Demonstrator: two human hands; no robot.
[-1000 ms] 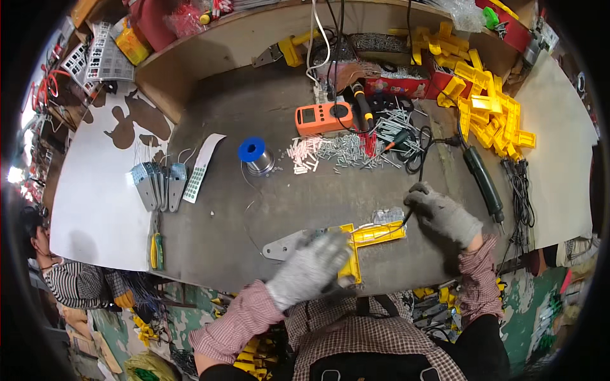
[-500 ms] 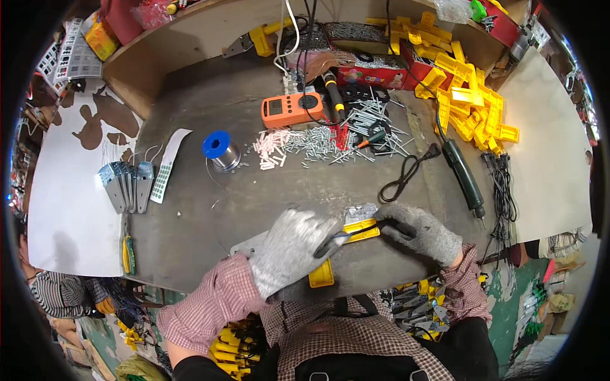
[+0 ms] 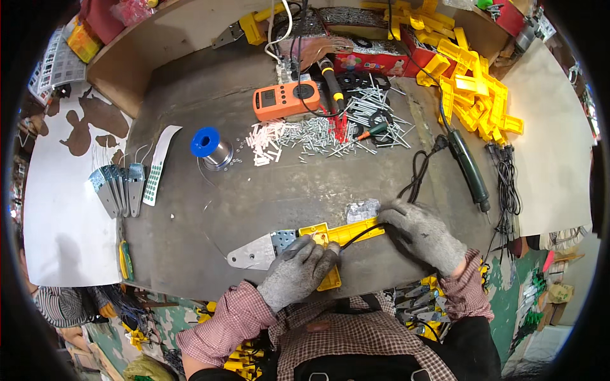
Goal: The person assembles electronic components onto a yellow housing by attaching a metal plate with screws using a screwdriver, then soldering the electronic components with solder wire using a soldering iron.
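A yellow plastic handle shell [image 3: 356, 231] lies open on the bench, its wide end next to a grey metal plate [image 3: 252, 253]. My gloved left hand [image 3: 298, 272] is over the wide end, its fingers closed on a black power cord [image 3: 357, 237] near the shell's middle. At the shell's right end, my gloved right hand [image 3: 424, 233] curls its fingers round the cord. The cord's plug [image 3: 440, 142] rests farther back. Part of another yellow piece [image 3: 330, 279] shows below my left hand. My fingers hide the cord's inner end.
A spool of solder wire [image 3: 211, 148], an orange multimeter [image 3: 286, 100] and a heap of metal pins [image 3: 318, 136] stand farther back. To the right are a dark electric screwdriver [image 3: 469, 168], bundled black cords [image 3: 505, 184] and piled yellow shells [image 3: 473, 86]. Several metal plates [image 3: 117, 190] lie left.
My left hand has moved down and left, uncovering the metal plate and the shell's wide end. The cord's loop has shifted, and my right hand has moved slightly. The whole view has shifted a little.
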